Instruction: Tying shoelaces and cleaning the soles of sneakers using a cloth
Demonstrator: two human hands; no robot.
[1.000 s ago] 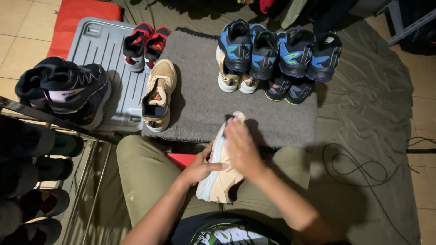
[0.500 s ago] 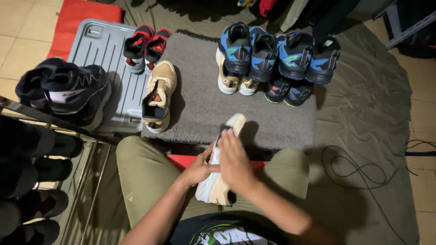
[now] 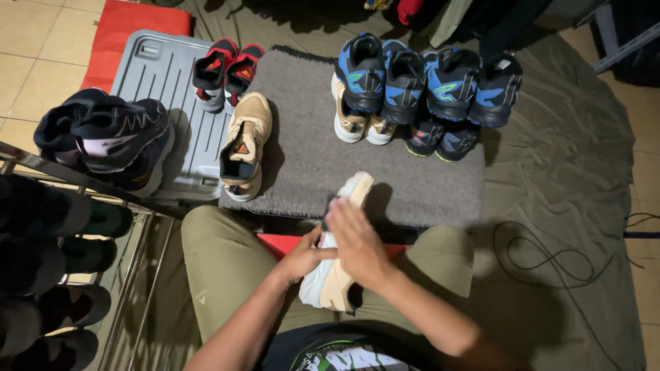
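Left hand grips the tan sneaker from the side over the lap, right hand lies flat across its top, near the grey mat.

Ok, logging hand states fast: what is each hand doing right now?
Left hand: closed on the tan shoe, gripping its side.
Right hand: flat on top of the same shoe; grip cannot be told.

Shoe between both hands over the lap — mat beyond; rack left
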